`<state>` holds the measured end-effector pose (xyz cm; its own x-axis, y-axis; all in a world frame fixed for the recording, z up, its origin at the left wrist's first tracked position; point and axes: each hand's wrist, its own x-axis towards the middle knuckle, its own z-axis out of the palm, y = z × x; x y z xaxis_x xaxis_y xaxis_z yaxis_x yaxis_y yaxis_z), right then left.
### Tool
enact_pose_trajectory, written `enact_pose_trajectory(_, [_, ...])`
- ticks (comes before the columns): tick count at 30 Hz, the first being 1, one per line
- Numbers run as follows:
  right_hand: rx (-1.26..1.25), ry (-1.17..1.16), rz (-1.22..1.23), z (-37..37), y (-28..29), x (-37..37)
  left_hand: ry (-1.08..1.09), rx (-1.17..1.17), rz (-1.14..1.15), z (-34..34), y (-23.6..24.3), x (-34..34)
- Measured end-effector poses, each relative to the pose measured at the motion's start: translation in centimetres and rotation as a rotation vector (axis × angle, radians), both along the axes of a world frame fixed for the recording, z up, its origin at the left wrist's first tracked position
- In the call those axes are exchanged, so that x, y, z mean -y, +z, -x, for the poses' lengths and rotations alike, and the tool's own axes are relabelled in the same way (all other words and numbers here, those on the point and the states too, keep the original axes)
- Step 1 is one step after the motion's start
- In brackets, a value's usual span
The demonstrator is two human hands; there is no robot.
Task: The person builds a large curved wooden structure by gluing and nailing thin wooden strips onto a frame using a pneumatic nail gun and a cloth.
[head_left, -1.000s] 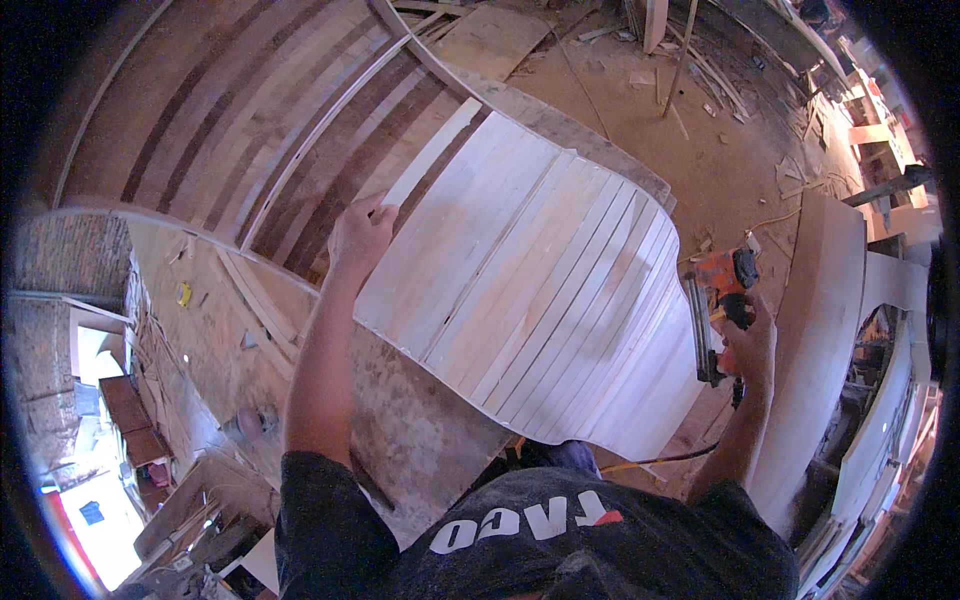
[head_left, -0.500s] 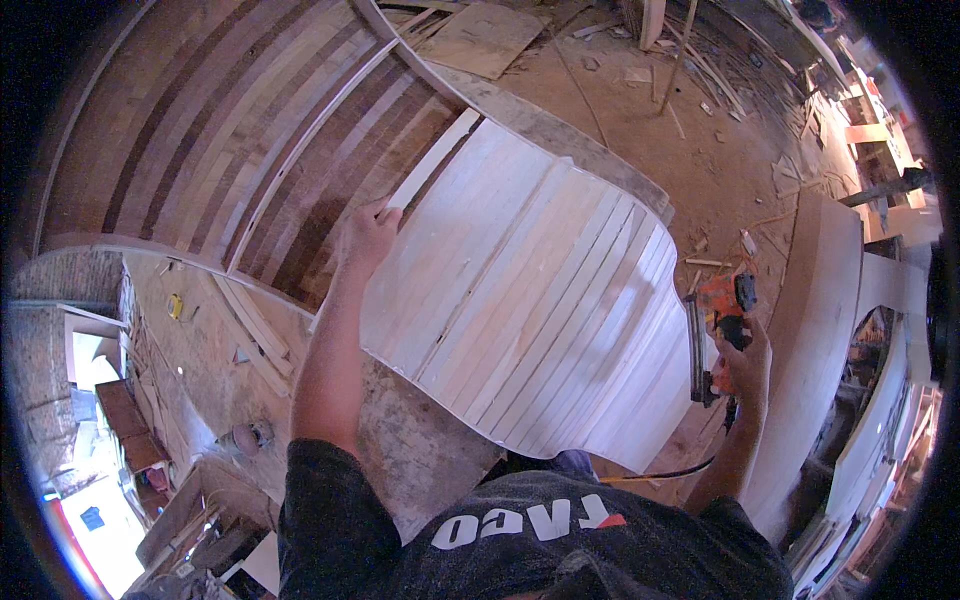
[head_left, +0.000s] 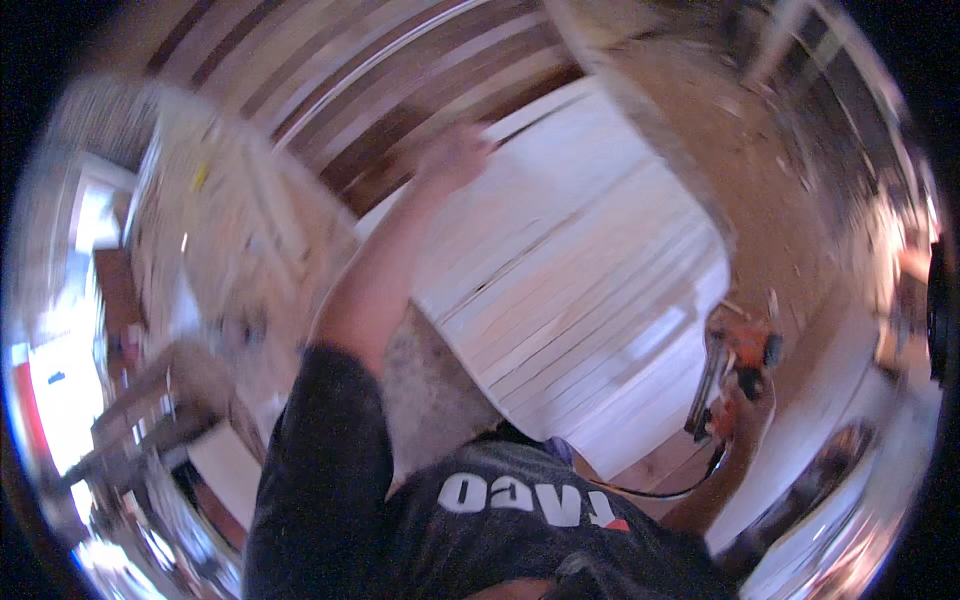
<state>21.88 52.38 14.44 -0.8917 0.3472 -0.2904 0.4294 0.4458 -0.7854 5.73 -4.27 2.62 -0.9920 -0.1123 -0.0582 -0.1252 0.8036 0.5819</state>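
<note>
Pale wooden strips lie side by side as a curved panel (head_left: 580, 260) in front of me. My left hand (head_left: 455, 158) is at the panel's far left edge, over a pale strip (head_left: 540, 110) with a dark gap beside it. Motion smears its fingers, so its grip cannot be made out. At the panel's right end, my right hand (head_left: 742, 408) is closed round the handle of an orange and black nail gun (head_left: 738, 345), held beside the wood. A dark air hose (head_left: 655, 494) runs from the tool toward my body.
Beyond the strips, the open curved frame (head_left: 420, 75) shows dark and light bands inside. A large curved board (head_left: 825, 360) stands on the right. A blurred yellow object (head_left: 201, 178) lies on the floor at left. Wood scraps litter the far right floor.
The view has swung, blurring the picture. My left hand appears farther up and right, still along the edge strip. The nail gun stays in my right hand, slightly lower in view.
</note>
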Motion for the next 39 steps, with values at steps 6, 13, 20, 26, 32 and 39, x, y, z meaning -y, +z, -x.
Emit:
enact_pose_trajectory(6, [0.032,0.078,-0.08,-0.7,-2.9,-5.1,0.135,0.072,0.107,-1.6,1.0,-1.5])
enact_pose_trajectory(13, [-0.049,0.186,-0.175,0.9,-2.0,-3.8,0.096,0.092,0.081,-1.4,1.3,-1.5])
enact_pose_trajectory(20, [-0.013,0.211,-0.099,3.0,-3.4,-4.9,0.127,0.053,0.089,-2.0,0.9,-1.6])
enact_pose_trajectory(26, [0.089,0.09,-0.048,0.4,0.9,2.0,0.091,0.09,0.096,-2.1,1.4,-1.9])
enact_pose_trajectory(32, [0.042,0.142,-0.105,0.4,-1.4,-1.2,0.151,0.105,-0.03,-2.4,1.8,-2.3])
enact_pose_trajectory(39, [-0.172,0.276,-0.266,1.2,-1.7,-0.9,0.205,0.076,0.064,-0.2,1.5,-2.0])
